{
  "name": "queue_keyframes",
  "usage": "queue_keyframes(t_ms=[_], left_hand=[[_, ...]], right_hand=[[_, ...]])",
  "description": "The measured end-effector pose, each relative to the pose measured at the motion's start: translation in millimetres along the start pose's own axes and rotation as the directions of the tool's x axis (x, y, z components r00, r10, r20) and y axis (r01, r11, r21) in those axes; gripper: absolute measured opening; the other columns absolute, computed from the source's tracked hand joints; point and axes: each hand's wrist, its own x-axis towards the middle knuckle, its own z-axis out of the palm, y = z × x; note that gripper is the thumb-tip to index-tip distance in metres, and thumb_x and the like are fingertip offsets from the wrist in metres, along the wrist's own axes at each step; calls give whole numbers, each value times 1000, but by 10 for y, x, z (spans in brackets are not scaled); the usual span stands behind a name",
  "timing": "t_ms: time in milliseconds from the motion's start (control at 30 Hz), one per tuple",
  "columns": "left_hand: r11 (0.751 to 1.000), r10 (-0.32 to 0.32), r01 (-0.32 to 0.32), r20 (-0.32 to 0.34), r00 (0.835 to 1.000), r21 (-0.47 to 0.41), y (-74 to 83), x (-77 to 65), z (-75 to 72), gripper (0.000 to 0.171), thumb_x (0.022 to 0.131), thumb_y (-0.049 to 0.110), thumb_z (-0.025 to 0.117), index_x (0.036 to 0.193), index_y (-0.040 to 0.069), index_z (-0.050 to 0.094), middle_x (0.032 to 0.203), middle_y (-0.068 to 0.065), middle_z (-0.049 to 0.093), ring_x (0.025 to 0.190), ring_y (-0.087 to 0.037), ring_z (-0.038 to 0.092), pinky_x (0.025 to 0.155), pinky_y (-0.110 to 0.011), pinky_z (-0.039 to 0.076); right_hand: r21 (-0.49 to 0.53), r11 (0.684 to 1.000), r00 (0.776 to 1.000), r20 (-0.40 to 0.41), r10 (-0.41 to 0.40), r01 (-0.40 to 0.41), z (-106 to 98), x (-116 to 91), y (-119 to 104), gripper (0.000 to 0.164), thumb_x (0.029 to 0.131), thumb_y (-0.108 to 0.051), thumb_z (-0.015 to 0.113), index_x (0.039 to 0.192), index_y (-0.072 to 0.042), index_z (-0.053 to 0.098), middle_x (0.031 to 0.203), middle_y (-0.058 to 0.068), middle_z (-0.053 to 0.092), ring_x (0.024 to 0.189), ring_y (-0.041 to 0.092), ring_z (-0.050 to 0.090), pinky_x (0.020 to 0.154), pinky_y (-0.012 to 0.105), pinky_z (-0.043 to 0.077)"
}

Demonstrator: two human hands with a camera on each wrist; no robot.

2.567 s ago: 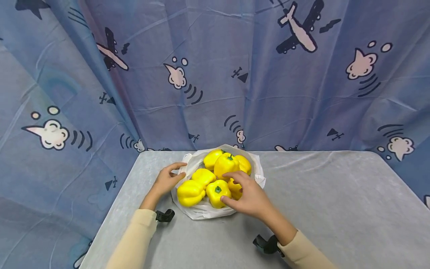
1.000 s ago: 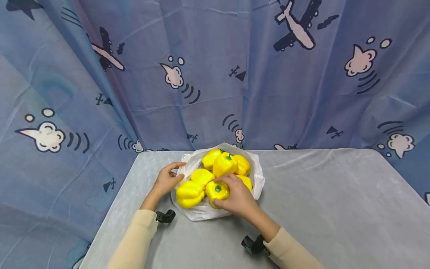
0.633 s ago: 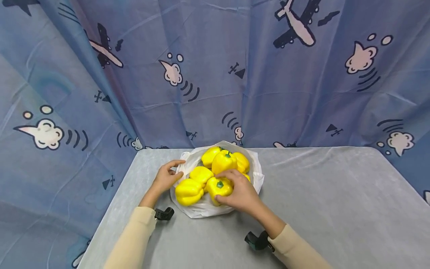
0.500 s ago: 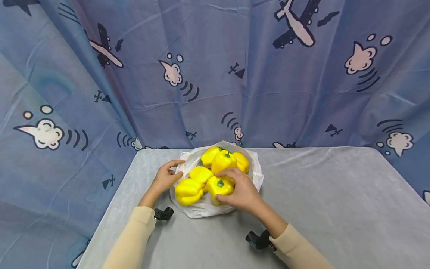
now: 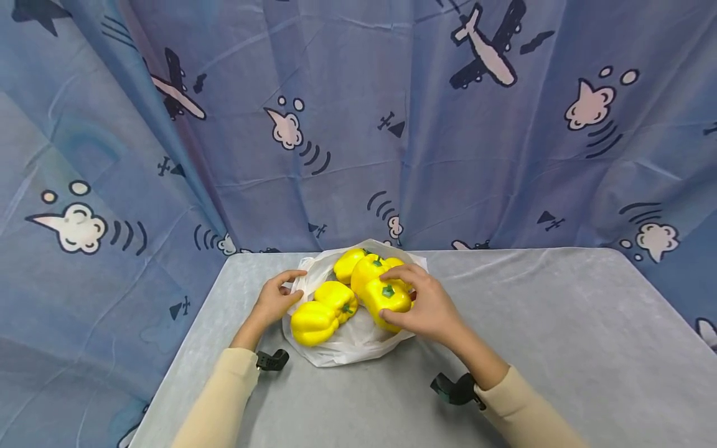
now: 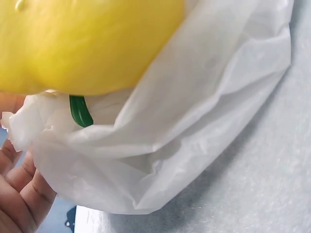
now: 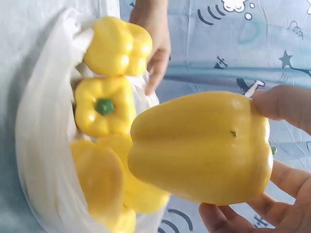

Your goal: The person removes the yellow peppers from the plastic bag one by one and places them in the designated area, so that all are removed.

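Observation:
My right hand [image 5: 430, 309] holds a yellow bell pepper [image 7: 199, 148] between thumb and fingers, raised over the right side of a white plastic bag [image 5: 358, 348]. The held pepper's green stem points up in the head view. At the bag's left rim, my left hand [image 5: 273, 303] pinches the plastic, with fingers [image 6: 29, 189] outside it. Several more yellow bell peppers lie in the opened bag, among them a front-left pepper [image 5: 312, 323] and one with its stem showing [image 7: 104, 107]. The held pepper and right hand partly hide those at the right.
The bag stands on a grey cloth-covered table [image 5: 549, 336], near its back edge. Behind and to the left hangs a blue curtain [image 5: 347, 112] printed with planes and clouds. Each wrist wears a small black camera [image 5: 456, 389].
My right hand has closed round the front bell pepper and lifted it up and to the right. A neighbouring pepper has turned, showing its stem. The left hand has stayed at the rim.

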Motion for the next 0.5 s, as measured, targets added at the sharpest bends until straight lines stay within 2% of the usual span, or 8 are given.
queue_keyframes(t_ms=[267, 500], left_hand=[[1000, -22, 22, -1, 1000, 8, 1, -13, 12, 41, 88, 10, 65, 128, 21, 61, 126, -15, 54, 69, -17, 48, 55, -24, 43], [999, -31, 31, 3, 1000, 22, 10, -16, 11, 41, 89, 12, 65, 128, 22, 61, 127, -14, 53, 71, -18, 50, 56, -24, 44]], right_hand=[[-13, 1000, 999, -31, 16, -16, -244, -10, 72, 52, 69, -19, 83, 117, -14, 65, 128, 8, 58, 109, 29, 59, 78, 39, 55], [-34, 999, 997, -72, 39, -41, -438, -23, 153, 51, 71, -20, 82, 118, -11, 64, 125, 10, 58, 105, 29, 59, 78, 42, 56]])
